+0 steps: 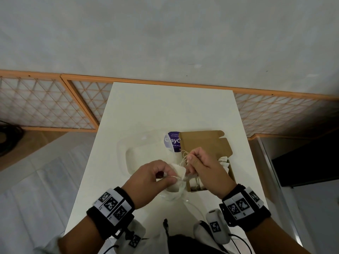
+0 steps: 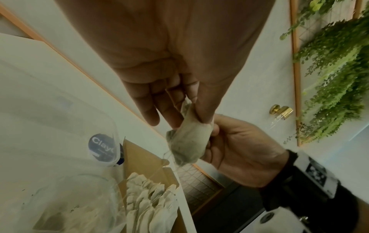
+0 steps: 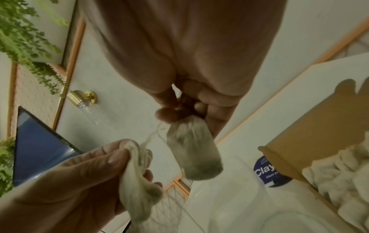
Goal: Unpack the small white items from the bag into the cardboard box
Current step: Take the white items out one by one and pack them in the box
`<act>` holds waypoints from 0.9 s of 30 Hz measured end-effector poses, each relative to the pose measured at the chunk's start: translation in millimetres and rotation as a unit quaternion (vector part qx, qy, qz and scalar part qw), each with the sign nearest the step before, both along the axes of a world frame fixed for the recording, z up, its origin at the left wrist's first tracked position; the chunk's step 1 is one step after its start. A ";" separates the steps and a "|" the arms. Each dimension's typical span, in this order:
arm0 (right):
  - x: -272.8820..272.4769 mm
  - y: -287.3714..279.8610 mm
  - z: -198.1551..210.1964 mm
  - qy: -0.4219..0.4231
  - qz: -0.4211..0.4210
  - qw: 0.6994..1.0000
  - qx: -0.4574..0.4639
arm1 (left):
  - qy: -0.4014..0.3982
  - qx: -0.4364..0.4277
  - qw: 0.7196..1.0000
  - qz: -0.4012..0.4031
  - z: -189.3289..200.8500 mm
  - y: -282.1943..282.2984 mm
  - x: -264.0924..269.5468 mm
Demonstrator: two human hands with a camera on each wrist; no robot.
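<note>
The cardboard box [image 1: 207, 143] lies right of the bag [image 1: 146, 149] on the table [image 1: 165, 107].

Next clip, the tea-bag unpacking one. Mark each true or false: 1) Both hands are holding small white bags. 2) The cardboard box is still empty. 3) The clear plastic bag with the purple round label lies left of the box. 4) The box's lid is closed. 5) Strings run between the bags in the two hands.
1) True: the left hand pinches a small white bag and the right hand pinches another.
2) False: the cardboard box already holds many white bags.
3) True: the clear plastic bag lies left of the box on the table.
4) False: the lid stands open.
5) True: thin strings stretch between them.
</note>
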State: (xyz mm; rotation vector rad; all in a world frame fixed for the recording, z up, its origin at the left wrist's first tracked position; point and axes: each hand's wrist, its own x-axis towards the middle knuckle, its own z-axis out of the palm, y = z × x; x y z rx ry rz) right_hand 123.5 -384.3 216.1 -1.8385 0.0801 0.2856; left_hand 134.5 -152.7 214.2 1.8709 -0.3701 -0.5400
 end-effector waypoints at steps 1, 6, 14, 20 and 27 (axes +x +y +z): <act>0.2 -0.2 -0.9 0.005 -0.012 1.000 0.007 | 0.004 -0.007 1.000 0.001 4.6 1.8 -1.1; 1.6 -3.6 -9.2 0.037 -0.046 0.998 0.026 | 0.009 -0.025 1.000 -0.003 26.8 10.9 -7.5; -3.5 -5.3 8.3 0.030 -0.058 0.998 -0.002 | -0.047 -0.043 0.998 -0.013 57.5 18.9 -14.2; -10.9 -2.1 46.6 -0.019 0.055 0.998 0.018 | -0.057 -0.058 0.997 -0.011 65.4 15.8 -15.2; -14.0 8.0 53.6 -0.042 0.074 0.993 0.076 | -0.051 -0.083 0.995 0.018 64.4 12.4 -9.5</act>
